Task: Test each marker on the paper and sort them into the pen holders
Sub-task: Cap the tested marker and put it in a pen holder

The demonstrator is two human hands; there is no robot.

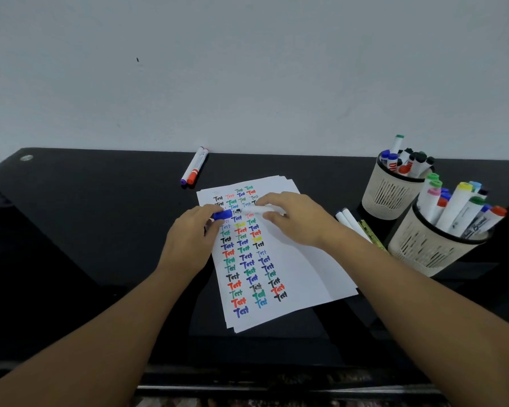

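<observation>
Over the stack of white paper (294, 268), the person's two hands meet at one marker. The left hand (188, 239) pinches a blue cap (222, 215) between thumb and fingertips, just left of the marker's dark tip. The right hand (294, 218) grasps the white marker barrel (259, 209), which lies nearly level above the upper rows of writing, its tip pointing left toward the cap. Cap and tip sit just beside each other; whether they touch cannot be told.

The paper lies tilted on the black table (86, 245) and carries columns of the word "Test" in black, red, green, blue and yellow. At the far edge of the table, left of the paper, two capped markers (194, 169) lie side by side, one purple-capped, one red-capped. To the right stand two beige pen holders: the far holder (388, 192) and the near holder (432, 248), both filled with upright markers. Between the paper and the holders, a few loose markers (350, 220) lie on the table, partly hidden by the right forearm.
</observation>
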